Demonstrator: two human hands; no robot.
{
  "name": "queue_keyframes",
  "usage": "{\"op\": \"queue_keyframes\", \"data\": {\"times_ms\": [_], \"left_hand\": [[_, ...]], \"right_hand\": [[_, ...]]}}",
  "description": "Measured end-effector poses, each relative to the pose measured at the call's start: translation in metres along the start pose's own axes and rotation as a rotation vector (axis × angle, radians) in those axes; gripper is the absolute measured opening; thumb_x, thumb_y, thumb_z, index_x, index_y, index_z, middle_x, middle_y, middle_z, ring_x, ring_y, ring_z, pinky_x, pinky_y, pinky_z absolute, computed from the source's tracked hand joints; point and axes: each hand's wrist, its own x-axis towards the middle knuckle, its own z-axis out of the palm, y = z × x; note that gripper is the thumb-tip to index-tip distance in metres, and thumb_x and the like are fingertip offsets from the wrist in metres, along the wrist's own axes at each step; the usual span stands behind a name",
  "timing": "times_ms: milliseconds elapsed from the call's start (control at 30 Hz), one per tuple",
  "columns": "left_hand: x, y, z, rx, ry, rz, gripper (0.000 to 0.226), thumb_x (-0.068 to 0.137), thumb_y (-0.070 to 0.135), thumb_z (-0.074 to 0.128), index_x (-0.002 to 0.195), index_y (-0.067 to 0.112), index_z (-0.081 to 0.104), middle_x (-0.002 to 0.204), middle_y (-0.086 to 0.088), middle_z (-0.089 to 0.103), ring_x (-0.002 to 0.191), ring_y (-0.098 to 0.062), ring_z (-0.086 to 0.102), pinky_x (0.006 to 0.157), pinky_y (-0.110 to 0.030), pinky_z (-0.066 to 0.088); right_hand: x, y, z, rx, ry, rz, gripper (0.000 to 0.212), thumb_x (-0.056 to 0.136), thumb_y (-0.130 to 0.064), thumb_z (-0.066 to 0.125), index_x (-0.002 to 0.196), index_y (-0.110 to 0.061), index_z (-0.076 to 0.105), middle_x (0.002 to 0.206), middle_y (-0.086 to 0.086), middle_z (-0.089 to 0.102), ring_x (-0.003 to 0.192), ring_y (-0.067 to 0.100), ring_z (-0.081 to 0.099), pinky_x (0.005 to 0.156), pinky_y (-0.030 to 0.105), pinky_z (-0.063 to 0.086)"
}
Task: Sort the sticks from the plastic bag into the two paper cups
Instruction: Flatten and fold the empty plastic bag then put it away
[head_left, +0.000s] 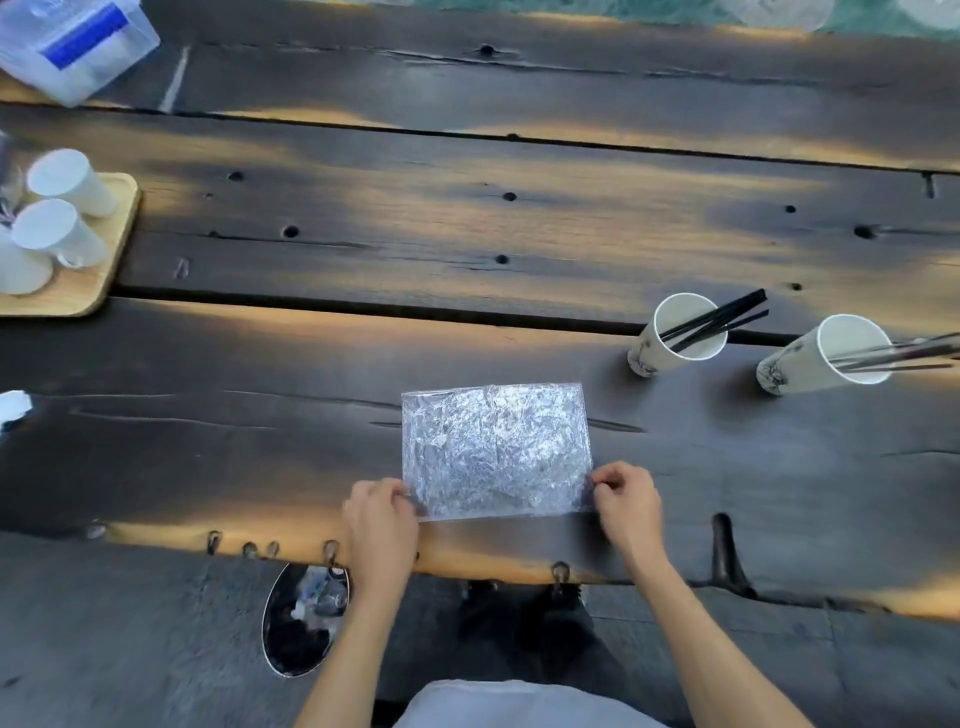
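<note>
We see dark plank worktop (363, 218), knotted, cracked, amber light patches. Plastic bag (496, 449) lies flat, crinkled, near front edge. Left hand (379, 525) grip pinched on bag's near-left corner; right hand (626, 501) grip pinched on near-right corner. Right of bag: near paper cup (670, 338) holds black sticks (719, 322); far paper cup (815, 358) holds grey sticks (904, 353). Wooden tray (111, 249) with white cups (62, 208) far left. Bin (304, 621) on floor below.

White cups (62, 218) sit on a wooden tray (111, 260); a clear plastic box (78, 44) lies beyond.
</note>
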Motion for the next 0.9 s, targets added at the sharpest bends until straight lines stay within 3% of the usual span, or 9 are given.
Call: {"op": "queue_keyframes", "data": {"times_ms": [100,200,300,467,600,667,733,800,900], "left_hand": [[-0.010,0.031,0.028,-0.100,-0.300,0.085,0.023,0.091,0.006,0.053,0.085,0.017,0.072,0.082,0.005,0.069,0.077,-0.011,0.062,0.068,-0.019,0.042],[-0.003,0.041,0.045,-0.275,-0.397,-0.136,0.022,0.091,0.008,0.051,0.079,0.013,0.069,0.075,-0.004,0.070,0.068,-0.019,0.064,0.068,-0.037,0.056],[0.010,0.026,0.037,-0.434,-0.323,-0.380,0.026,0.090,0.001,0.046,0.073,0.001,0.065,0.067,-0.013,0.065,0.057,-0.022,0.058,0.056,-0.035,0.055],[0.026,0.008,0.015,-0.541,-0.334,-0.575,0.017,0.091,0.000,0.051,0.089,-0.003,0.067,0.070,-0.017,0.069,0.058,-0.026,0.062,0.046,-0.026,0.054],[0.022,0.026,0.020,0.065,-0.218,-0.023,0.020,0.091,0.012,0.049,0.083,0.020,0.065,0.077,0.006,0.069,0.070,-0.013,0.063,0.056,-0.027,0.049],[0.022,0.039,0.026,0.258,-0.128,0.391,0.016,0.090,0.015,0.055,0.101,0.025,0.063,0.104,0.007,0.064,0.097,-0.013,0.058,0.075,-0.026,0.047],[0.033,0.046,0.040,0.413,-0.172,0.635,0.049,0.085,0.023,0.065,0.131,0.026,0.051,0.140,0.001,0.047,0.130,-0.022,0.042,0.103,-0.036,0.039],[0.047,0.053,0.048,0.549,-0.293,0.666,0.083,0.081,0.037,0.070,0.150,0.031,0.026,0.162,-0.001,0.018,0.149,-0.030,0.013,0.118,-0.049,0.018],[0.060,0.054,0.056,0.665,-0.410,0.631,0.102,0.079,0.050,0.069,0.155,0.034,0.003,0.166,0.002,-0.007,0.152,-0.032,-0.011,0.118,-0.058,0.000]], "right_hand": [[-0.025,-0.035,0.040,0.211,-0.388,0.045,0.017,0.091,0.002,0.050,0.088,-0.007,0.064,0.076,0.005,0.068,0.060,0.017,0.061,0.057,0.025,0.050],[-0.034,-0.049,0.068,0.242,-0.609,0.167,0.016,0.095,-0.004,0.049,0.086,-0.005,0.062,0.074,0.012,0.071,0.055,0.016,0.063,0.055,0.025,0.053],[-0.019,-0.039,0.055,0.256,-0.466,0.301,0.017,0.091,0.000,0.045,0.090,0.000,0.062,0.083,0.021,0.075,0.058,0.021,0.068,0.053,0.027,0.056],[0.016,-0.014,0.007,0.225,-0.169,0.389,0.016,0.089,-0.003,0.048,0.077,-0.006,0.058,0.061,0.015,0.065,0.043,0.021,0.057,0.042,0.023,0.047],[0.035,-0.017,-0.004,0.003,0.073,0.281,0.016,0.085,-0.009,0.046,0.080,-0.008,0.061,0.081,0.014,0.069,0.072,0.031,0.061,0.070,0.037,0.054],[0.039,-0.030,0.000,-0.062,0.089,0.245,0.014,0.085,-0.008,0.049,0.093,-0.007,0.062,0.093,0.014,0.063,0.086,0.031,0.051,0.075,0.032,0.040],[0.043,-0.041,0.009,-0.140,0.064,0.209,0.016,0.086,-0.012,0.053,0.098,-0.003,0.059,0.101,0.018,0.064,0.095,0.036,0.054,0.073,0.034,0.036],[0.047,-0.047,0.017,-0.206,0.024,0.198,0.023,0.086,-0.021,0.058,0.100,-0.002,0.055,0.107,0.020,0.065,0.105,0.039,0.057,0.075,0.038,0.039],[0.053,-0.050,0.025,-0.243,-0.021,0.274,0.039,0.079,-0.031,0.063,0.103,-0.002,0.057,0.113,0.019,0.064,0.110,0.040,0.057,0.080,0.041,0.044]]}}
